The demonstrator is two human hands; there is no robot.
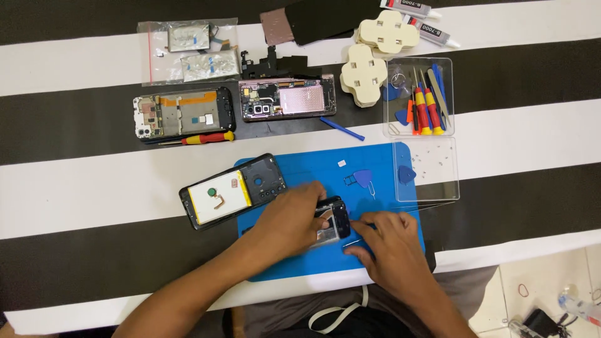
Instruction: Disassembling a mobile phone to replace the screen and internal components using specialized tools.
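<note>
Your left hand (293, 216) clamps down over a small opened phone body with a black camera end and shiny metal inside (332, 220), pinning it to the blue rubber work mat (375, 164) near the mat's front edge. Your right hand (388, 247) pinches a thin metal tool (352, 242) just beside the phone's right edge. A black back cover with a yellow-edged white panel (231, 193) lies just left.
</note>
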